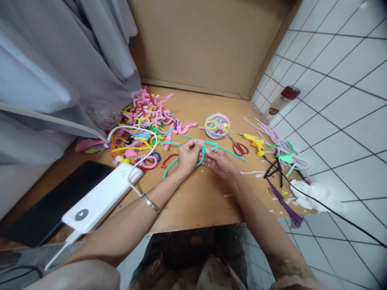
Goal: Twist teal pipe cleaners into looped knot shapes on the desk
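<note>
From the left, I've got a white power bank (101, 197), then the pipe cleaner pile (159, 117) behind it. Mid-table, my left hand (190, 154) has thumb and fingertips pinched on a teal pipe cleaner (203, 150), bent between both hands; right hand (220, 162) fingers half-curled against it, can't tell if gripping. Right of that: red-handled scissors (235, 143), then yellow glue gun (255, 141).
</note>
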`<state>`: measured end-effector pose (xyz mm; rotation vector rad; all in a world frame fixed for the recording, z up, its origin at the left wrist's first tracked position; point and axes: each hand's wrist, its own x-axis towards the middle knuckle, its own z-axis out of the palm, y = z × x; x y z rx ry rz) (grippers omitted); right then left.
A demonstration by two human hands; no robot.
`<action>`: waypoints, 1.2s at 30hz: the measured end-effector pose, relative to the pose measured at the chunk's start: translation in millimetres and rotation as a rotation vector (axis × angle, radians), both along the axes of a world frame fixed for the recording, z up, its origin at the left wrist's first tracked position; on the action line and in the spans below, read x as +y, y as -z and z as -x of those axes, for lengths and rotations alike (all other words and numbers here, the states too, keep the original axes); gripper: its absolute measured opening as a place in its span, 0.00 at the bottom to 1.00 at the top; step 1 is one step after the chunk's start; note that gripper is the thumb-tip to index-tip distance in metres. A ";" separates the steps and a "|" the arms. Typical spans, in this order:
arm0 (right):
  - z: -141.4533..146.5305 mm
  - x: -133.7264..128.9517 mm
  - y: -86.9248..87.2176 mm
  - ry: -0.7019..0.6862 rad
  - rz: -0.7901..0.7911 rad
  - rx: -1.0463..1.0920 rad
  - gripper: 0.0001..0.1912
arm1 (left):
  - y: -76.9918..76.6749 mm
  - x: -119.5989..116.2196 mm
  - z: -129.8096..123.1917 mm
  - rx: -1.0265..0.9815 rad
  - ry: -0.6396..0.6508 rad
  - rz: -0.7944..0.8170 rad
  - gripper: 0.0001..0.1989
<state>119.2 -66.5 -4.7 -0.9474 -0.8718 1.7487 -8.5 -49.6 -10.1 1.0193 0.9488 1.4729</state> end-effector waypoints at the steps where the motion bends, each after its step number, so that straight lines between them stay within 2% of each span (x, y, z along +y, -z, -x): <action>1: 0.0 0.2 0.3 -0.003 0.006 0.016 0.21 | 0.0 -0.3 -0.6 -0.011 0.002 0.008 0.18; 5: -1.4 2.1 0.4 -0.007 0.015 0.016 0.20 | -0.7 -0.9 -2.1 -0.030 0.005 0.019 0.18; 14: -2.3 3.0 -7.0 -0.011 -0.076 -0.102 0.19 | 3.1 1.3 0.0 -0.032 0.032 -0.035 0.16; 23: 0.7 0.8 -9.7 0.050 -0.155 -0.161 0.17 | -1.9 0.2 -3.2 -0.102 0.048 -0.047 0.14; 36: -3.1 5.3 0.0 0.205 -0.094 -0.108 0.18 | -1.1 5.5 3.8 -0.010 0.148 0.007 0.23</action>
